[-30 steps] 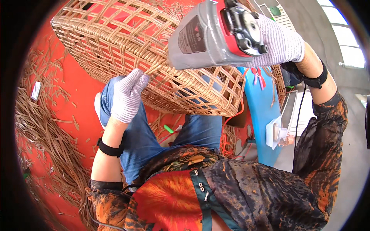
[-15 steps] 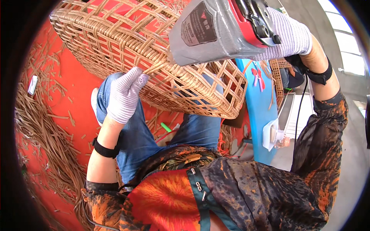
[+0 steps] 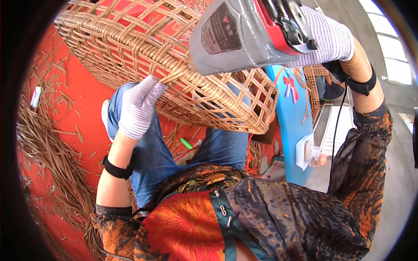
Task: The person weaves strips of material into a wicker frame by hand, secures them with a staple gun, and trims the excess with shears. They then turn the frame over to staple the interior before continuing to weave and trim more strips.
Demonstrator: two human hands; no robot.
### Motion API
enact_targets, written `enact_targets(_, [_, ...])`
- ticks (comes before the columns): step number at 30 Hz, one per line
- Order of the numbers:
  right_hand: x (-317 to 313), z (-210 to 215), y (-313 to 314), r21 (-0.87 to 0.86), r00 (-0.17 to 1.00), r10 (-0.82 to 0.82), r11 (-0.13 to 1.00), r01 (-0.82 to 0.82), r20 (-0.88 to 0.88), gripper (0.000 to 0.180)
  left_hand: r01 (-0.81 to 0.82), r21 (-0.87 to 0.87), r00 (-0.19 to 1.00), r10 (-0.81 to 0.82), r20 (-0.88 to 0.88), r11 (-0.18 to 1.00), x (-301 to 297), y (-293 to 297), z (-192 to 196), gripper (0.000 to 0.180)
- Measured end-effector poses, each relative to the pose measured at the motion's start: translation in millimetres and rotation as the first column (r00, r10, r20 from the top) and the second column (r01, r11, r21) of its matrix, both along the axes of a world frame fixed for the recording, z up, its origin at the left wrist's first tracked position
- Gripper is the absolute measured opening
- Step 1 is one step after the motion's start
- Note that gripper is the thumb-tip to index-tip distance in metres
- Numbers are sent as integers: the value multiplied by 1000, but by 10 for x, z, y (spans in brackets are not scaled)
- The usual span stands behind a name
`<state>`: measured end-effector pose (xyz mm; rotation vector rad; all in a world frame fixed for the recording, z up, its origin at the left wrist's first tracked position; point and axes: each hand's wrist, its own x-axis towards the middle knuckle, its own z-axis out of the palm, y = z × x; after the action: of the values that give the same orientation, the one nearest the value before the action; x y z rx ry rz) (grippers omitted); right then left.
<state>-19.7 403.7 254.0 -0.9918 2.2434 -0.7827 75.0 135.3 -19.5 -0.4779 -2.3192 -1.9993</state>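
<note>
A brown openwork wicker basket lies tilted across my lap, its braided edge running from upper left to lower right. My left hand, in a white striped glove, pinches the ends of a few wicker strands at that braid and holds them taut. Gripped by my gloved right hand is a grey, red and black nail gun. Its nose rests against or just over the braid, near the pinched strands; exact contact is hidden. The tool's body covers most of my right fingers.
Bundles of loose wicker strips and cut scraps lie over the red floor covering at left. To the right stands a blue board with red-handled scissors and a clear plastic container. A green stick lies between my legs.
</note>
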Motion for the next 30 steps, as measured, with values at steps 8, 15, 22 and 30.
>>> enact_targets(8, [-51,86,-201,77,926,194,970,-230,324,46,25,16,999,-24,-23,1000,-29,-24,-70,16])
enact_targets(15, [-46,-14,-115,58,955,291,954,-294,55,48,6,41,998,-9,56,999,-14,-17,-36,17])
enact_targets(22, [-148,170,-458,127,869,205,948,-290,451,46,-36,30,998,38,-48,999,-10,11,-89,19])
enact_targets(30, [-36,208,-478,287,946,152,929,-235,285,29,-33,67,995,39,-95,997,-40,20,-99,17])
